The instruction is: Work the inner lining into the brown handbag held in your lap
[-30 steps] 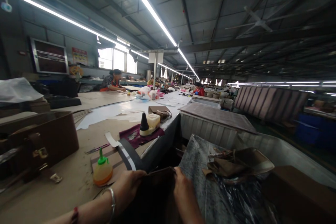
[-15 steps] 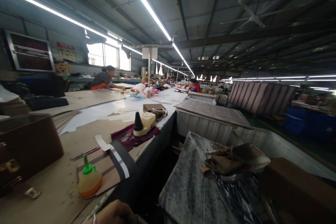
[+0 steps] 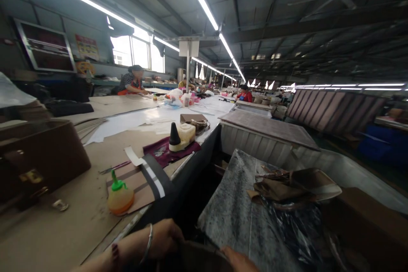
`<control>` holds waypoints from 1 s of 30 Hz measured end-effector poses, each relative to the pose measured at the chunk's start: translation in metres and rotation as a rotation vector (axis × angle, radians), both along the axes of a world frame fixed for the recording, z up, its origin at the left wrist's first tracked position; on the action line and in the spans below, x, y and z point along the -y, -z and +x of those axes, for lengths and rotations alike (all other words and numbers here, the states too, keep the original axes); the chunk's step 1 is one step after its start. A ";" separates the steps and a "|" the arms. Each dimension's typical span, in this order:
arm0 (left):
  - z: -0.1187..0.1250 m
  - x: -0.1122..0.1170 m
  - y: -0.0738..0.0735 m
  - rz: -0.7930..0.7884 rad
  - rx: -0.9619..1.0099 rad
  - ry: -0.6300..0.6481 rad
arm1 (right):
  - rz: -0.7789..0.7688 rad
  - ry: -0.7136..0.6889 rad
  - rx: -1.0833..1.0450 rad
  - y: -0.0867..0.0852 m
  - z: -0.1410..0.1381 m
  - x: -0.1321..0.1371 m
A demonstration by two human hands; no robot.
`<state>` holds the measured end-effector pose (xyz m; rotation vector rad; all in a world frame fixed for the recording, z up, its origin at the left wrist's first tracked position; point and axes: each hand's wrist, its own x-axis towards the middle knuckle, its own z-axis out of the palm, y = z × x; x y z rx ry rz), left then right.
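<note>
Raised into view at bottom center since half a second ago, a dark brown piece (image 3: pixel 200 258) shows its curved top edge between a worker's hands. From where I stand, fingers of both the left hand (image 3: pixel 165 237) and right hand (image 3: pixel 239 260) are clamped on it. At left, a green-capped squeeze bottle (image 3: pixel 120 199) and buckled brown bag (image 3: pixel 65 148) occupy the desk (image 3: pixel 60 238).

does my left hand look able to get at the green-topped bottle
Probably yes: the green-topped bottle sits near the left hand with nothing visible between, though that hand may need to release the dark piece.
</note>
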<state>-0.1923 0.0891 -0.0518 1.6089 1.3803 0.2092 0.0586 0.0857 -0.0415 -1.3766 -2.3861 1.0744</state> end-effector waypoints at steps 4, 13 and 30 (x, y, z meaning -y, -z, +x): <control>0.002 0.003 -0.012 -0.024 0.054 0.037 | -0.078 -0.036 -0.045 0.000 -0.001 -0.001; -0.013 0.002 -0.006 -0.091 0.098 0.042 | 0.165 -0.103 0.067 0.006 -0.022 -0.014; -0.018 0.006 0.000 -0.096 0.099 -0.114 | 0.540 -0.165 0.218 -0.001 -0.083 -0.006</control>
